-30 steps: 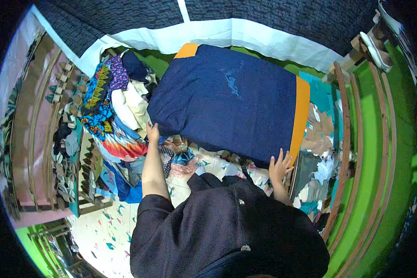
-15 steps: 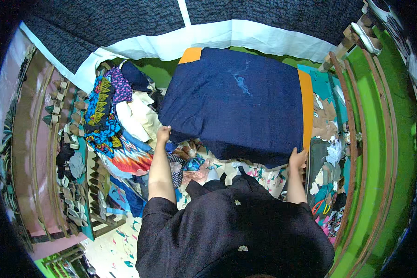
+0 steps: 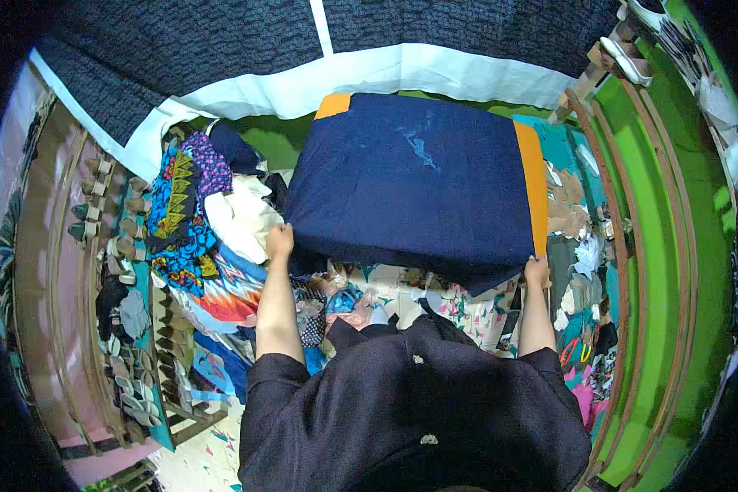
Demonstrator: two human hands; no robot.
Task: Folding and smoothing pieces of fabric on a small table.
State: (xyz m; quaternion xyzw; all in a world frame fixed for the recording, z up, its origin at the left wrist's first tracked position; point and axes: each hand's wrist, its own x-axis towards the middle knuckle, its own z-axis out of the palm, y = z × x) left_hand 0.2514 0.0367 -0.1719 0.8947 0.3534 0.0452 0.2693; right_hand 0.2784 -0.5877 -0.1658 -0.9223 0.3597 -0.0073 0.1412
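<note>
A dark navy cloth (image 3: 410, 180) with a pale bluish mark is spread over a table with an orange-yellow top (image 3: 532, 184), whose surface shows along the right side and at the far left corner. At the cloth's near left corner, my left hand (image 3: 280, 240) is closed on its edge. My right hand (image 3: 537, 271) grips the near right corner beside the orange strip. Between my hands the near edge hangs down over the table's front. The fingertips of both hands are partly hidden.
Piled patterned fabrics (image 3: 184, 213) and cream cloth (image 3: 242, 215) lie left of the table. Racks with shoes (image 3: 131, 361) stand farther left. On the right are scraps (image 3: 567, 205), orange-handled scissors (image 3: 570, 351) and wooden rails (image 3: 623, 246). A dark curtain (image 3: 467, 33) hangs behind.
My hands have spread slightly apart, the left moving left and the right moving right. The cloth's near edge looks straighter and tauter. Both hands still hold the cloth.
</note>
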